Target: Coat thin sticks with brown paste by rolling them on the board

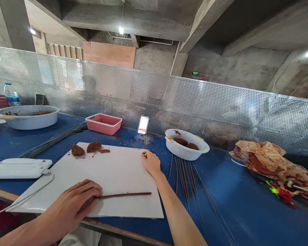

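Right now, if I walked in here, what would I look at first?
You'd probably spot the big white board on the blue table, where the left hand rests on a long brown stick. At the board's far edge is the right hand, near a white bowl of brown lumps. Farther right lies a bright patterned cloth.

A pink plastic tray and what seems a crumpled cloth sit before a perforated metal screen.
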Demonstrator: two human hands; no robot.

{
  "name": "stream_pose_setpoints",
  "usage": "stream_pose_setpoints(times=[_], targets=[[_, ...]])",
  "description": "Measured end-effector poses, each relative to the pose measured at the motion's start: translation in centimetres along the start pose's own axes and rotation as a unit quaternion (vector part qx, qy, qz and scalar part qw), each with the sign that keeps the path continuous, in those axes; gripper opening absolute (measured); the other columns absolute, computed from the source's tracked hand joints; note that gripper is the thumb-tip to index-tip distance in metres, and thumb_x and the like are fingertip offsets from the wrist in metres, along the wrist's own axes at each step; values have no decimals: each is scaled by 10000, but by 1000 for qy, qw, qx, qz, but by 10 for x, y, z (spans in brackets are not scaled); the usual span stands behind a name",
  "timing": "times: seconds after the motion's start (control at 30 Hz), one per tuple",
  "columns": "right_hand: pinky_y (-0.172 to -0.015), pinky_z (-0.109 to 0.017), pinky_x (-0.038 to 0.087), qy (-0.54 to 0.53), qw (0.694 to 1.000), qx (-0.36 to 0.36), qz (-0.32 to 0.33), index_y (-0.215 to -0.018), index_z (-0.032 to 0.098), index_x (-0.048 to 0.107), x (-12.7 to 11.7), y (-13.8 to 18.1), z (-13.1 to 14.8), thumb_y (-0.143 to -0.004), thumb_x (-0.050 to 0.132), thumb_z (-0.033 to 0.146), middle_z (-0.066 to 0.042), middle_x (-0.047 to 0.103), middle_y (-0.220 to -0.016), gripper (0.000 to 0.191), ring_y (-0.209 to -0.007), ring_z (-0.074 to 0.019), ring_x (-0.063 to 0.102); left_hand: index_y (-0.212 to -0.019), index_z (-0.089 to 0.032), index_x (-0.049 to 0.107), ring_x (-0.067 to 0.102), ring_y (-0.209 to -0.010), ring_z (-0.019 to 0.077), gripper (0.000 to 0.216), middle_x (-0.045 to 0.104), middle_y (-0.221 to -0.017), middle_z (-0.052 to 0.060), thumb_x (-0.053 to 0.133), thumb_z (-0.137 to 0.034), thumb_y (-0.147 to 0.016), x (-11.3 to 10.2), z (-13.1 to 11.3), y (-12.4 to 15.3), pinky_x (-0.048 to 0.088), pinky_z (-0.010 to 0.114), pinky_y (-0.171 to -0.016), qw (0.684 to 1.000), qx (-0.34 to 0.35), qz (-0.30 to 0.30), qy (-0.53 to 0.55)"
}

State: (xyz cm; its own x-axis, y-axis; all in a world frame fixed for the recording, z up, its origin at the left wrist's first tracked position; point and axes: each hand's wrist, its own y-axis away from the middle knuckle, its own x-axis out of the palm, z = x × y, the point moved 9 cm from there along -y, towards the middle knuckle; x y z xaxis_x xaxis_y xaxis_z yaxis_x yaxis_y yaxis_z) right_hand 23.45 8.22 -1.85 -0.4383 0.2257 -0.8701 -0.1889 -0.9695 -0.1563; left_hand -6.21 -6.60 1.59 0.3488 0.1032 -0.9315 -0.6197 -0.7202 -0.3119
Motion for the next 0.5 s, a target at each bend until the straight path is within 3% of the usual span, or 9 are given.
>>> stream_pose_setpoints(times=[0.17, 0.33, 0.5], targets=[[-820, -321, 476, -2, 1000, 0, 0, -1128, 295, 720, 0, -1, 0, -999, 466, 378, -55, 772, -1066, 296, -1013, -256, 708, -927, -287, 717, 700, -882, 187, 287, 747, -922, -2, 475, -383, -1047, -4, -3, -10, 555, 295, -863, 1000, 13, -4, 10], [-809, -314, 472, -6, 1000, -3, -1, -1120, 292, 716, 1, -2, 0, -999, 469, 375, -46, 777, -1063, 287, -1002, -251, 711, -1051, -282, 735, 716, -924, 203, 256, 772, -996, 10, 499, -369, -1003, -5, 22, -38, 544, 291, -855, 999, -18, -13, 27], [-813, -320, 468, -8, 1000, -4, -4, -1112, 300, 711, 1, -2, 0, -996, 467, 379, -30, 777, -1077, 282, -1013, -251, 704, -1029, -236, 728, 718, -906, 226, 244, 780, -988, 21, 569, -302, -856, 5, 49, -87, 554, 312, -814, 987, -76, 64, 128]])
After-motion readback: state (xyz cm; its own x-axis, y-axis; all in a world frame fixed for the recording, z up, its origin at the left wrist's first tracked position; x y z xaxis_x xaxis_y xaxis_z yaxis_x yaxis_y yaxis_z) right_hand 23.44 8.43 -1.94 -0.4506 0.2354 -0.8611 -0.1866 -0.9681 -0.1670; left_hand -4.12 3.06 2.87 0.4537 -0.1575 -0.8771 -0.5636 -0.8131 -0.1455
